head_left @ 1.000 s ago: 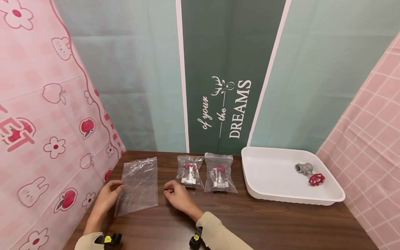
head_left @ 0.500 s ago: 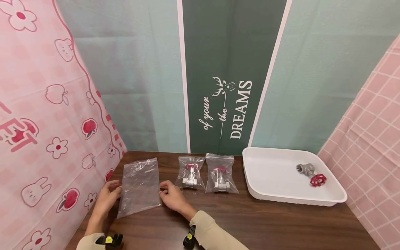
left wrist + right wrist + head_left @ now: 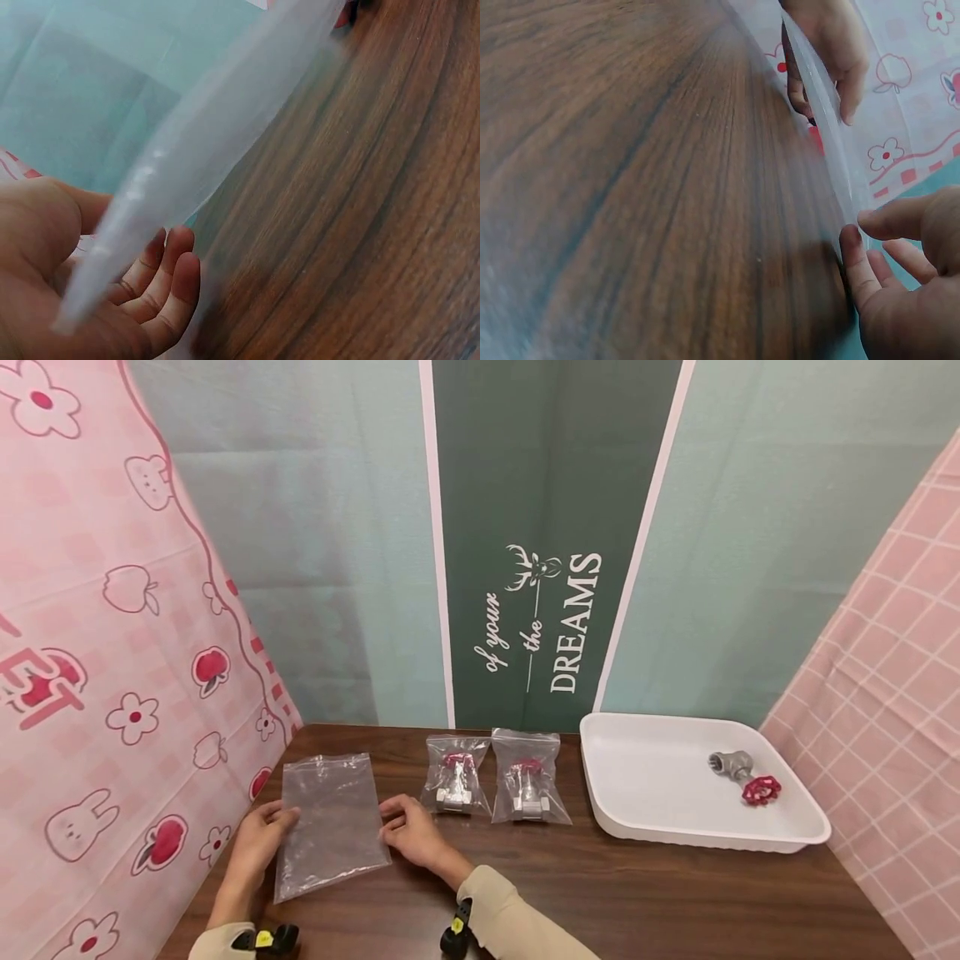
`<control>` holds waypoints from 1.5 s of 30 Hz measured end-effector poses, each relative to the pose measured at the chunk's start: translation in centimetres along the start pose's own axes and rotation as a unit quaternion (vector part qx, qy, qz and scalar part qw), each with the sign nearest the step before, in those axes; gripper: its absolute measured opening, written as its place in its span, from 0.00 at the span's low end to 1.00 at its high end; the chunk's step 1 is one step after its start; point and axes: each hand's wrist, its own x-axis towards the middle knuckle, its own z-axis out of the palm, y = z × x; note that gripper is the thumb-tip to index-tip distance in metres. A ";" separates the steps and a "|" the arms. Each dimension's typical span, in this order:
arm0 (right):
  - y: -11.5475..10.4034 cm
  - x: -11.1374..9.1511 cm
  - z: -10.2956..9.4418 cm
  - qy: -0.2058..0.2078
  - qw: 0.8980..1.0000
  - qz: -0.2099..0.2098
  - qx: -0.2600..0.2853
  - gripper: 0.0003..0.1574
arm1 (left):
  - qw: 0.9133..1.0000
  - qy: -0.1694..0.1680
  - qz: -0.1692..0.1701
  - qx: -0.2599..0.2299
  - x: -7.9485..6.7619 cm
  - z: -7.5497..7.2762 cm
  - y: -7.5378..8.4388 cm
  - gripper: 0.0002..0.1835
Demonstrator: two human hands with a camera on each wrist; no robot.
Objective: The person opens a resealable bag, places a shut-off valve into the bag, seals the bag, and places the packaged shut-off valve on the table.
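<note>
A clear, flat zip bag (image 3: pixel 330 827) is held up at a slant over the left part of the wooden table. My left hand (image 3: pixel 258 847) grips its left edge, with the thumb on one side and the fingers on the other. At the right edge, my right hand (image 3: pixel 418 837) pinches the plastic between thumb and index finger. In the left wrist view the bag (image 3: pixel 202 135) runs between thumb and fingers. Seen from the right wrist, the thin bag edge (image 3: pixel 829 127) stretches from one hand to the other. Nothing shows inside the bag.
Two zip bags, a left one (image 3: pixel 480 752) and a right one (image 3: pixel 551 752), each hold a metal valve with a red handwheel. At the right, a white tray (image 3: pixel 645 777) holds a loose valve (image 3: pixel 733 766) with a red handwheel. Patterned cloth hangs behind and on both sides.
My right hand has moved left onto the bag's right edge. The bag has come slightly nearer and tipped, its top edge lower in the head view. My left hand stays at the left edge.
</note>
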 end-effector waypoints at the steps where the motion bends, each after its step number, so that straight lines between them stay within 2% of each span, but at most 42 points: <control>1: 0.1 0.0 0.0 0.001 1.000 0.002 0.006 0.23 | 1.000 0.003 0.002 -0.005 0.0 0.1 0.0 0.31; 4: 0.1 0.1 -0.1 0.004 1.000 0.004 0.022 0.25 | 0.999 0.007 0.003 -0.042 -0.1 0.3 0.0 0.27; 9: 0.1 0.1 -0.2 0.015 0.999 0.007 0.033 0.27 | 0.994 -0.009 0.019 -0.107 -0.3 0.9 0.1 0.20; 16: 0.2 0.5 -0.3 0.049 0.995 0.022 0.080 0.20 | 0.991 -0.009 0.035 -0.132 -0.3 1.4 0.2 0.13; 22: -0.2 0.9 -0.9 0.058 0.995 0.037 0.070 0.18 | 0.982 -0.030 0.058 -0.179 -0.4 1.9 0.5 0.11; 28: -0.5 0.6 -1.9 0.057 0.996 0.029 0.069 0.17 | 0.980 -0.039 0.070 -0.183 -0.7 2.4 1.0 0.11; 31: -0.7 0.4 -2.6 0.057 0.996 0.024 0.071 0.16 | 0.978 -0.052 0.080 -0.187 -0.7 2.8 1.4 0.08; 34: -0.9 0.3 -3.4 0.059 0.996 0.022 0.069 0.14 | 0.976 -0.063 0.087 -0.191 -0.8 3.4 1.9 0.10; 38: -1.4 -0.1 -4.7 0.059 0.996 0.012 0.061 0.12 | 0.978 -0.062 0.092 -0.175 -1.0 4.1 2.7 0.15; 45: -2.1 -0.8 -7.1 0.064 0.997 -0.017 0.026 0.11 | 0.984 -0.059 0.090 -0.141 -1.3 5.2 4.2 0.18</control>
